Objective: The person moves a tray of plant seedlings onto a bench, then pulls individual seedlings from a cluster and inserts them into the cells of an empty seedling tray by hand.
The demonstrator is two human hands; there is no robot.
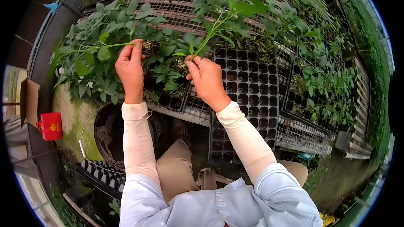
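My left hand (130, 69) pinches the end of a thin green stem (97, 47) whose leaves stretch out to the left over the seedlings. Between the thumb and fingers of my right hand (206, 77) is the lower end of a leafy green shoot (214, 27), which slants up and to the right. The hands are apart, both raised over the plants. Dense leafy seedlings (113, 27) grow around and behind my left hand. A black cell tray (248, 88) lies just right of my right hand, its cells showing dark insides.
A mesh bench (198, 107) carries the trays. More seedlings (328, 80) stand at the right. A round black tub (105, 132) sits below left, near a red box (51, 126), a cardboard box (30, 101) and another black tray (99, 176).
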